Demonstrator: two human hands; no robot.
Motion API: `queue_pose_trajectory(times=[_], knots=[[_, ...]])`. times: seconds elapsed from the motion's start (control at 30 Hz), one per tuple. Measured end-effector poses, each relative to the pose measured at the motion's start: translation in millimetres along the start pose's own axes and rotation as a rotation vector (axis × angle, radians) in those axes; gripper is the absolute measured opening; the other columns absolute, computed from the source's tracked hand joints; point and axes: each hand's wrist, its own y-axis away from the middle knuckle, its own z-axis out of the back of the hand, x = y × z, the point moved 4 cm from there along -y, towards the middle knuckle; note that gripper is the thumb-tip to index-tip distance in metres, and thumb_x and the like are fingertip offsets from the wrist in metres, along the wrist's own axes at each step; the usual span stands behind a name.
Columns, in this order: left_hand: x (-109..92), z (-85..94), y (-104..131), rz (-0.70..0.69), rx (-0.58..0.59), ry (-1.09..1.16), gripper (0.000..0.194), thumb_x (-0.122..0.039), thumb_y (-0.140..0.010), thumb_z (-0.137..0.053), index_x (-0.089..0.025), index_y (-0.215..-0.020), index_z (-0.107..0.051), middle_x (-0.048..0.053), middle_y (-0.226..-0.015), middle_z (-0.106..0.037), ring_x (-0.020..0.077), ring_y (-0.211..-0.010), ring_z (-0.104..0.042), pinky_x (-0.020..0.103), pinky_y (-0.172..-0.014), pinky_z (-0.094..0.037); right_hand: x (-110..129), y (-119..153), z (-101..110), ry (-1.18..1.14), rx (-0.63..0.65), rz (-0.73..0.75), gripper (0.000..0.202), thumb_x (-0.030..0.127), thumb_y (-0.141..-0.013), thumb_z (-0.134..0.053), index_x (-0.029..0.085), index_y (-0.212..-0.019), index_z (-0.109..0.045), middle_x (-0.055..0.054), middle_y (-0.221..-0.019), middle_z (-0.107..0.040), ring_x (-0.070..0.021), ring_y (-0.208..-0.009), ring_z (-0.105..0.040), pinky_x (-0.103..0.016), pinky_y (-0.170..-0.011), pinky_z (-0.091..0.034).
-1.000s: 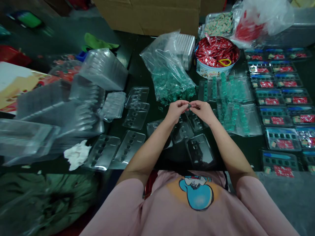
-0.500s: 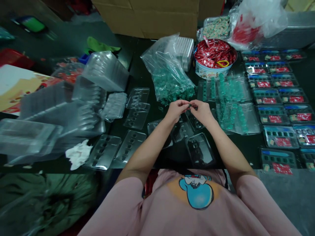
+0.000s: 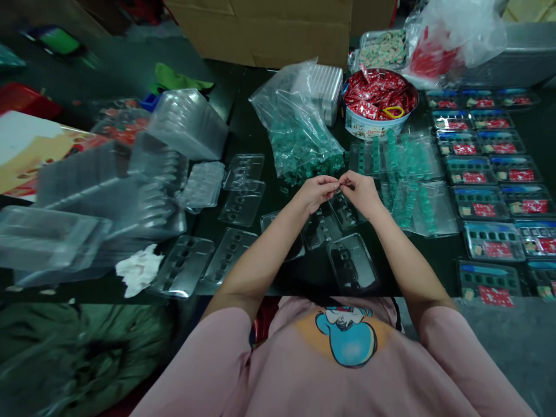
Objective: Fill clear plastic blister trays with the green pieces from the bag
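My left hand (image 3: 318,192) and my right hand (image 3: 361,194) meet at the fingertips, both pinched on something too small to make out. Just beyond them lies a clear plastic bag (image 3: 299,124) with small green pieces (image 3: 310,159) spilling from its mouth. Under and in front of my hands are clear plastic trays, one (image 3: 354,263) near the table's front edge. Right of my right hand, strips of green pieces (image 3: 408,202) rest on clear sheets.
Stacks of clear trays (image 3: 99,197) and a crumpled white tissue (image 3: 139,269) are at the left. A round tin (image 3: 376,127) of red packets stands behind. Filled trays (image 3: 494,240) line the right. A cardboard box (image 3: 269,32) is at the back.
My hands have shifted slightly, the right one rising a little. The fingers have changed their pinch, and the dark bit seen between them earlier is now mostly hidden.
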Motion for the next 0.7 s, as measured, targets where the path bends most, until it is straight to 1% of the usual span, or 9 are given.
queue_pose_trajectory(times=[0.07, 0.17, 0.3, 0.4, 0.53, 0.7], knots=[[0.2, -1.6, 1.1, -0.047, 0.001, -0.074, 0.023, -0.019, -0.061, -0.083, -0.014, -0.077, -0.068, 0.002, -0.071, -0.065, 0.0101, -0.064, -0.059, 0.024, -0.063, -0.047, -2.2, 3.7, 2.3, 0.035, -0.022, 0.021, 0.015, 0.015, -0.080, -0.054, 0.020, -0.088, -0.067, -0.001, -0.084, -0.068, -0.0154, -0.077, -0.062, -0.026, -0.075, -0.048], [2.6, -2.4, 0.6, -0.231, -0.030, -0.260, 0.019, -0.021, -0.065, -0.078, -0.014, -0.080, -0.069, 0.002, -0.076, -0.067, 0.0116, -0.068, -0.059, 0.026, -0.068, -0.048, -9.9, 9.9, 3.8, 0.093, -0.025, 0.015, 0.016, 0.014, -0.080, -0.054, 0.020, -0.087, -0.067, -0.002, -0.086, -0.068, -0.0156, -0.078, -0.061, -0.026, -0.075, -0.047], [13.1, -4.2, -2.1, -0.508, -0.087, -0.633, 0.015, -0.017, -0.071, -0.073, -0.016, -0.086, -0.070, 0.003, -0.087, -0.068, 0.0146, -0.079, -0.062, 0.028, -0.077, -0.049, -24.6, 15.5, 7.3, 0.073, -0.038, -0.035, 0.020, 0.011, -0.079, -0.050, 0.019, -0.088, -0.066, -0.002, -0.082, -0.066, -0.0156, -0.078, -0.061, -0.026, -0.076, -0.046], [25.6, -8.5, -4.0, -0.657, -0.049, -0.917, 0.014, -0.015, -0.077, -0.070, -0.017, -0.090, -0.070, 0.006, -0.096, -0.068, 0.0164, -0.087, -0.063, 0.029, -0.081, -0.049, -30.0, 17.7, 9.8, 0.049, -0.058, -0.052, 0.021, 0.012, -0.080, -0.048, 0.019, -0.089, -0.066, -0.002, -0.081, -0.066, -0.0160, -0.078, -0.062, -0.027, -0.076, -0.046], [40.3, -9.2, -6.4, -0.761, 0.001, -1.120, 0.012, -0.015, -0.083, -0.066, -0.017, -0.095, -0.069, 0.009, -0.103, -0.069, 0.0187, -0.098, -0.064, 0.030, -0.085, -0.049, -31.2, 19.7, 9.5, 0.043, -0.063, -0.056, 0.018, 0.016, -0.082, -0.050, 0.019, -0.088, -0.066, -0.002, -0.080, -0.066, -0.0164, -0.078, -0.061, -0.027, -0.075, -0.046], [46.9, -5.9, -8.6, -0.821, -0.009, -1.232, 0.012, -0.019, -0.087, -0.063, -0.016, -0.094, -0.072, 0.012, -0.103, -0.071, 0.0218, -0.096, -0.066, 0.035, -0.088, -0.050, -33.7, 19.5, 7.2, 0.018, -0.067, -0.045, 0.017, 0.017, -0.082, -0.049, 0.019, -0.088, -0.065, -0.002, -0.081, -0.066, -0.0170, -0.078, -0.061, -0.028, -0.075, -0.047]])
